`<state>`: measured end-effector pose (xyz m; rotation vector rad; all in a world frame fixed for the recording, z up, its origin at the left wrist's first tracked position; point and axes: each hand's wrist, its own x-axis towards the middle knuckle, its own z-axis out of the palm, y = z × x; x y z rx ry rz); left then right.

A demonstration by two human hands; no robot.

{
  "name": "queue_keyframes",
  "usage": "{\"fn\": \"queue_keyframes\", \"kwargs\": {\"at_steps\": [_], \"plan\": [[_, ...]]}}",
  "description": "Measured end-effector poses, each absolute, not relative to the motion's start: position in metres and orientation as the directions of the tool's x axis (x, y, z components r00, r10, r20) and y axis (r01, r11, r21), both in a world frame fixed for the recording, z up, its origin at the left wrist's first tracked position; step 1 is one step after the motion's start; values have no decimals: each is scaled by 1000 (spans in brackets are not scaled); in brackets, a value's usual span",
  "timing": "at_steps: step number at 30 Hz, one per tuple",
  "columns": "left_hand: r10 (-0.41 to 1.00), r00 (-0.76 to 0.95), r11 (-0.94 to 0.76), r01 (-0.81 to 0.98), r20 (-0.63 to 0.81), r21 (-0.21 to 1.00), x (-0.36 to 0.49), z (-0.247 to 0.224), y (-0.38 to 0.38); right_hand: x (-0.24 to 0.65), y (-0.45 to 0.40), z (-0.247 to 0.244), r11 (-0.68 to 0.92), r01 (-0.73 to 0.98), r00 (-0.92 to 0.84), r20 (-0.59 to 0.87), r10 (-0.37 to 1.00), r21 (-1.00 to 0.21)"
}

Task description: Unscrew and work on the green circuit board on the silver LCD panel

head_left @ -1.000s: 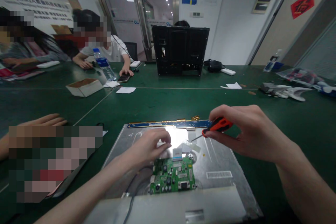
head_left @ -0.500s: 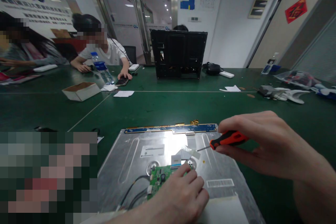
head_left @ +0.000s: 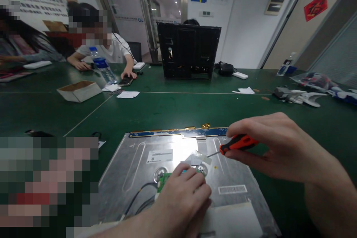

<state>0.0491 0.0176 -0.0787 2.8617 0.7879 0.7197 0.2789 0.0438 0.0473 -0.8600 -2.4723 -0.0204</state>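
Note:
A silver metal panel (head_left: 234, 171) lies flat before me, with a blue circuit strip (head_left: 161, 133) along its far edge. My right hand (head_left: 281, 148) grips a red and black screwdriver (head_left: 240, 143), its thin shaft pointing left to a piece of clear tape (head_left: 205, 157) by a flat ribbon cable. My left hand (head_left: 186, 193) rests over the green circuit board (head_left: 162, 181), covering most of it; its fingers are bent at the cable end, and what they may hold is hidden. Dark cables (head_left: 139, 195) run from the board's left side.
Across the green table (head_left: 167, 109) stands a black monitor housing (head_left: 189, 50). An open box (head_left: 79, 91), a bottle (head_left: 103, 67) and paper scraps lie at the left, where two people sit. Tools and bags (head_left: 315, 81) lie at the right. A blurred patch covers the lower left.
My left hand has moved up and left over the green board, hiding more of it and the ribbon end. The screwdriver remains in my right hand, and the view has shifted slightly.

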Motion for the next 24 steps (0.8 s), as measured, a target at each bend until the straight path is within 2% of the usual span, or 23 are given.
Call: {"fn": "queue_keyframes", "kwargs": {"at_steps": [4, 14, 24], "plan": [[530, 770, -848, 490, 355, 203, 49, -81, 22, 280, 48, 46, 796, 583, -664, 468, 583, -164], [475, 821, -875, 478, 316, 76, 52, -109, 17, 280, 52, 42, 801, 580, -676, 459, 576, -149], [430, 836, -882, 469, 342, -37, 52, -111, 18, 279, 50, 40, 812, 565, -697, 441, 565, -146]]}}
